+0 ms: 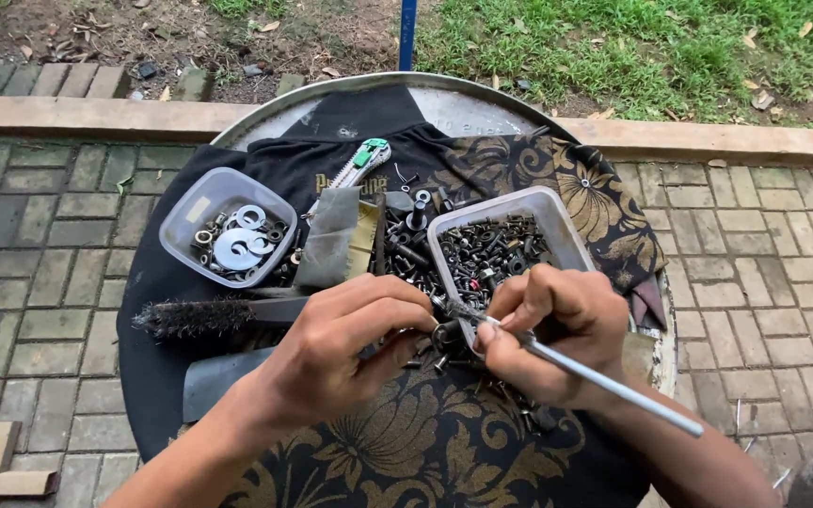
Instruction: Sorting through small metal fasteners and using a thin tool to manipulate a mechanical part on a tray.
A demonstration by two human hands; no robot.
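Hands point(444, 329) pinch a bolt point(458, 310) and thin rod point(604, 381), plastic tubs point(557, 212) and wire brush point(190, 317) crowding.

Loose screws point(430, 362) crowd the middle; a box of bolts point(496, 245) blocks at one o'clock; a box of washers point(228, 226) at eleven; a wire brush point(190, 317) at nine; patterned cloth point(406, 452) at six lies open.

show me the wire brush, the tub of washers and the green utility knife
wire brush point(185, 317), head view, on the dark bristles
tub of washers point(201, 209), head view, on its clear upper wall
green utility knife point(370, 151), head view, on the green end
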